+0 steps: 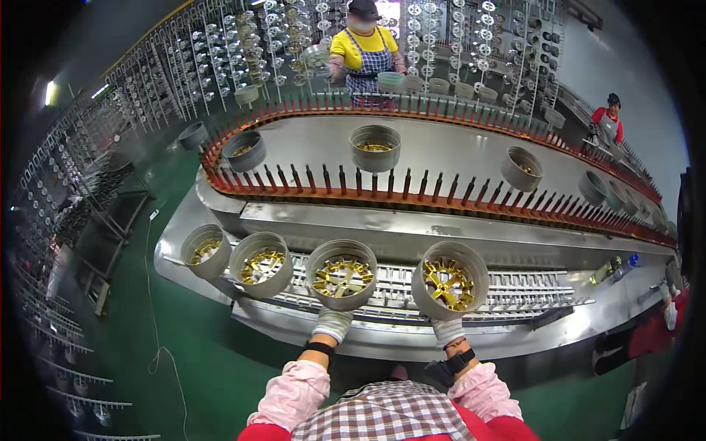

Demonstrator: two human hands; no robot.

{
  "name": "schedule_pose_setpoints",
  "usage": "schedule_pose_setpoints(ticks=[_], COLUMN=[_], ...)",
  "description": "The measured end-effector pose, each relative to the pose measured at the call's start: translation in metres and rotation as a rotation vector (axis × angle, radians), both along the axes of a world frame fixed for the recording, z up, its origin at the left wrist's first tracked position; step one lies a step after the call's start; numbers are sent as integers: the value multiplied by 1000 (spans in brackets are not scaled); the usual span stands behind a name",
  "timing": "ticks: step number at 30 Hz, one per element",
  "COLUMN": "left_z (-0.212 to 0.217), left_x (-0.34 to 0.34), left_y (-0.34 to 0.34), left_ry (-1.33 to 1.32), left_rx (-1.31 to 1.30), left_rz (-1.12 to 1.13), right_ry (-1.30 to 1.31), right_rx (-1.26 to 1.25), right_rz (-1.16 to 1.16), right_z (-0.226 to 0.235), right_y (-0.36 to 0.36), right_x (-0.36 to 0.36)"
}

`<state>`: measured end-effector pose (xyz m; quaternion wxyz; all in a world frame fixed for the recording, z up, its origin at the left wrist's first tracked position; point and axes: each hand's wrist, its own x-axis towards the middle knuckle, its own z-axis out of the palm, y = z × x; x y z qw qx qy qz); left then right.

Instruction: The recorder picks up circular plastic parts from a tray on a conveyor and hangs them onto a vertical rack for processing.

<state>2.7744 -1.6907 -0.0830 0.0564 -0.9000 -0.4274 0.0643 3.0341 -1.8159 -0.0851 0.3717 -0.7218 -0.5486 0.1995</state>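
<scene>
Holding two gold-spoked wheels, we grip one rim per gloved hand: left hand [332,323] closed under the wheel [341,275] at 12 o'clock, right hand [448,330] closed under the wheel [449,280] at 1 o'clock. Both sit at the conveyor's [412,242] near edge. Two more wheels [261,263] stand at 10 o'clock; open green floor [198,353] lies at 8 o'clock.

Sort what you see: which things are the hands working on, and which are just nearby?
In hand:
left hand under a grey cup with gold wheel
right hand under another grey cup

Nearby:
two cups at left
conveyor pegs
person in yellow
</scene>
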Motion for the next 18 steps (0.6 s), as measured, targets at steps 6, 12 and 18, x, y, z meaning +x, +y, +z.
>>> schedule_pose_setpoints(ticks=[6, 12, 18], left_z=[-14, -1, -44], left_x=[-21, -36, -34], left_y=[5, -8, 22], left_ry=[-316, -54, -309], left_rx=[59, -100, 1], left_rz=[-6, 2, -3], right_ry=[-81, -95, -106], right_rx=[86, 113, 114], right_rz=[16, 2, -26], right_z=[12, 4, 8], right_y=[10, 4, -12], right_x=[-31, -47, -52])
